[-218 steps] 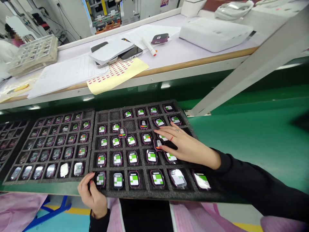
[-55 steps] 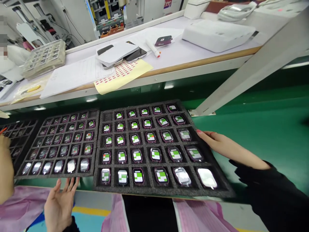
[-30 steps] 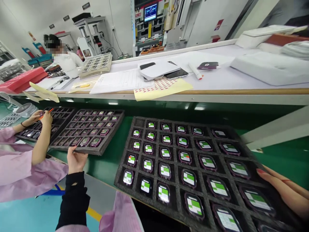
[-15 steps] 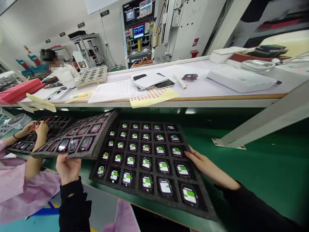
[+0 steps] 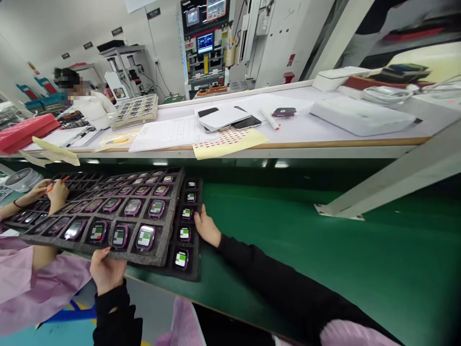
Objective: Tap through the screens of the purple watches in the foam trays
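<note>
My left hand [image 5: 108, 270] grips the front edge of a dark foam tray [image 5: 159, 257], thumb on top and fingers beneath. Smartwatch bodies with purple cases [image 5: 145, 237] sit in its square pockets, several with lit green-and-white screens. This tray is tilted and overlaps a second foam tray [image 5: 192, 275], of which only the right column of lit watches [image 5: 181, 259] shows. At that second tray's right edge is my right hand [image 5: 208, 226], its fingers closed on the rim. The rest of the lower tray is hidden under the upper one.
At left, a co-worker's hands [image 5: 54, 192] hold an orange tool over another tray [image 5: 34, 217]. A shelf [image 5: 306, 150] above carries papers, phones [image 5: 247, 124] and a white box [image 5: 360, 117]. Its slanted metal leg [image 5: 382, 178] stands on the green bench [image 5: 273, 230] at right.
The lower tray has slid left with my right hand, so most of it is now beneath the upper tray. The upper tray has come down and tips less steeply in my left hand.
</note>
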The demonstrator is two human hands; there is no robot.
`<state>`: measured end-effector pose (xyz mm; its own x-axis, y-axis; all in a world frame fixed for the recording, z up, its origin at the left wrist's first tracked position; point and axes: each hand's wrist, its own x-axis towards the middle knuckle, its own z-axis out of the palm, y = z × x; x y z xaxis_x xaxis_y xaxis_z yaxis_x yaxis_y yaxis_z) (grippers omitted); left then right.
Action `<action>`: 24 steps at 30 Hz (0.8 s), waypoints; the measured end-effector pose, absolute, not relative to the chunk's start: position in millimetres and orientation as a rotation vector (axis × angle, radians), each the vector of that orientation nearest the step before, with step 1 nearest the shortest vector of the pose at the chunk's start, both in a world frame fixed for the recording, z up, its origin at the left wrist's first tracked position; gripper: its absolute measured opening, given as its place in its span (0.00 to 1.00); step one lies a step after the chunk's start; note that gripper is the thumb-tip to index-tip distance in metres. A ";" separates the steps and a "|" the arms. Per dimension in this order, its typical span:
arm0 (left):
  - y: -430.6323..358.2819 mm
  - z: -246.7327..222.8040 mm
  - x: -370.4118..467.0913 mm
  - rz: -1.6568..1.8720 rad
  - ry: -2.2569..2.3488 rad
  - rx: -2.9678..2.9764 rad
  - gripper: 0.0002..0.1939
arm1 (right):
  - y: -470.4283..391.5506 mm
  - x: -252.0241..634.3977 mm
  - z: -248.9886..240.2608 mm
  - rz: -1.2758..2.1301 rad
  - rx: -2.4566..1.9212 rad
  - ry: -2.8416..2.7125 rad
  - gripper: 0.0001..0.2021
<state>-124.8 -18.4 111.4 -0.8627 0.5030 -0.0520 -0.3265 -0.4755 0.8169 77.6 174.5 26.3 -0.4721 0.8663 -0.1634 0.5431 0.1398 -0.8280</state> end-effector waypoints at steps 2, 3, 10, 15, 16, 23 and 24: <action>-23.2 107.6 -126.3 2.315 1.264 0.228 0.23 | 172.1 55.6 31.3 1.382 -1.375 -2.028 0.17; -25.3 104.9 -127.0 2.293 1.284 0.207 0.24 | 171.7 47.2 34.0 1.443 -1.374 -2.015 0.17; -43.3 81.7 -132.4 2.079 1.403 0.059 0.19 | 173.7 36.5 43.0 1.730 -1.306 -1.963 0.20; -64.9 78.0 -128.9 1.845 1.534 0.032 0.17 | 171.2 46.6 37.8 1.772 -1.231 -1.900 0.19; -68.4 77.2 -128.2 1.820 1.595 0.041 0.21 | 170.2 49.2 36.7 1.775 -1.201 -1.886 0.19; -90.4 61.2 -133.2 1.237 2.186 0.348 0.39 | 185.7 100.5 78.3 1.608 -0.885 -1.766 0.25; -93.0 61.1 -132.1 1.147 2.248 0.408 0.40 | 194.9 113.4 96.2 1.528 -0.836 -1.745 0.25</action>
<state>-132.1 -93.0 61.1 -0.7871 0.5051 -0.3541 0.0098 0.5842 0.8115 113.4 194.9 96.2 -0.5755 0.8149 0.0690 0.0390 0.1116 -0.9930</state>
